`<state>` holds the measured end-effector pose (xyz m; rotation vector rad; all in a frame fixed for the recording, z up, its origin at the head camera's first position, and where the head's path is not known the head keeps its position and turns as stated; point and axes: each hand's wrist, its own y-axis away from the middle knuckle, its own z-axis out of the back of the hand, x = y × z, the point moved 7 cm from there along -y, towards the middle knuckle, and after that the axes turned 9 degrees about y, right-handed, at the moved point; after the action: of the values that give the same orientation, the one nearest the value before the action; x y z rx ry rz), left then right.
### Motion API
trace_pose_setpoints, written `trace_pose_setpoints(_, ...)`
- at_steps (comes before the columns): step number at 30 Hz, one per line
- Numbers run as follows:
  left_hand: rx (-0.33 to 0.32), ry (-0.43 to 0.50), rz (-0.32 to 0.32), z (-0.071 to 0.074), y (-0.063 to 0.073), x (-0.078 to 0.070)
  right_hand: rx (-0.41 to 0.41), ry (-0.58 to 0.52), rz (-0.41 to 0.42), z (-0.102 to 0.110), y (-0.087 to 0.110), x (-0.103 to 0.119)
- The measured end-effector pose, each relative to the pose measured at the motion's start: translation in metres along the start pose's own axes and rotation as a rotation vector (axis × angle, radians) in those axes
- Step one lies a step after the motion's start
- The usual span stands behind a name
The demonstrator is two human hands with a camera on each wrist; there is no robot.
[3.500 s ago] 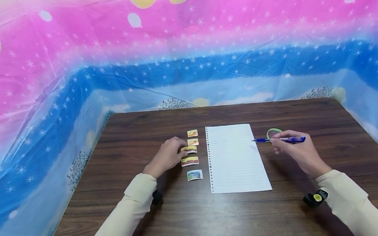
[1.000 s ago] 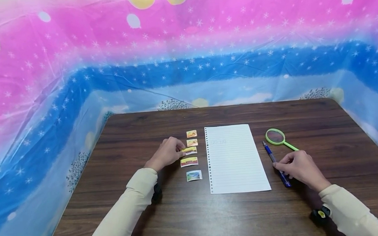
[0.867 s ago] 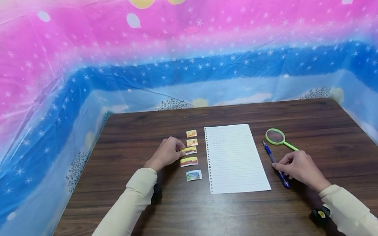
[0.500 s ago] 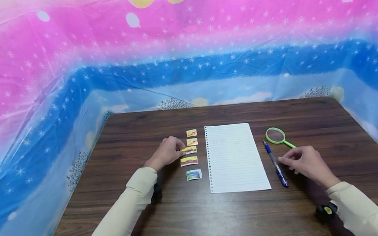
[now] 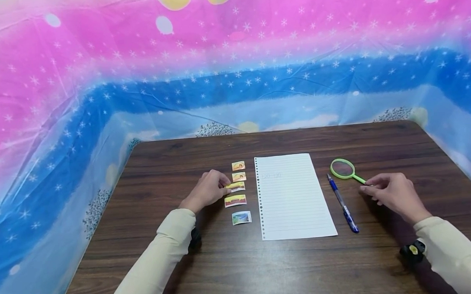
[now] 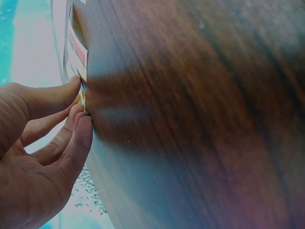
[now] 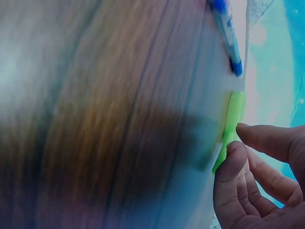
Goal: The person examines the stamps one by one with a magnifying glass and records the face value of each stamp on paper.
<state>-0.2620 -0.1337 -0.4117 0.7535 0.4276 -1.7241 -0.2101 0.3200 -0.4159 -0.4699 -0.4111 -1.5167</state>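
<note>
My left hand (image 5: 207, 190) pinches the left end of a yellow-and-red postage stamp (image 5: 238, 187), the middle one in a column of several stamps. The left wrist view shows the thumb and fingertips at its edge; another stamp (image 6: 78, 47) with a perforated edge lies beyond. On the right, my right hand (image 5: 397, 195) holds the handle end of a green magnifying glass (image 5: 356, 177) between thumb and fingers. Its green handle (image 7: 233, 112) shows at the fingertips in the right wrist view. A blue pen (image 5: 342, 204) lies on the table, left of the right hand.
A lined, punched paper sheet (image 5: 296, 201) with faint writing near its top lies between stamps and pen. Orange stamps (image 5: 238, 166) lie farther back, a blue-green landscape stamp (image 5: 242, 217) nearest. The dark wooden table (image 5: 173, 158) backs onto a patterned cloth (image 5: 218, 91).
The right hand has laid the pen down beside the paper, released it and moved right to the magnifying glass handle. My left hand has stayed at the same stamp.
</note>
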Motion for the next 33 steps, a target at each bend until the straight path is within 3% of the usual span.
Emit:
trace_pose_setpoints(9,-0.005,0.0,0.015,-0.001,0.001,0.001,-0.017,0.033,-0.031,0.002,-0.006,-0.014)
trace_pose_setpoints(18,-0.007,-0.004,0.016,-0.001,0.0,0.001,0.016,0.025,-0.063,-0.003,-0.012,-0.02)
trace_pose_setpoints(27,-0.011,0.0,0.013,-0.001,0.001,0.001,-0.004,0.027,-0.077,-0.005,-0.016,-0.018)
trace_pose_setpoints(33,-0.018,-0.002,0.006,-0.001,0.001,0.001,-0.032,0.035,-0.051,-0.001,-0.017,-0.003)
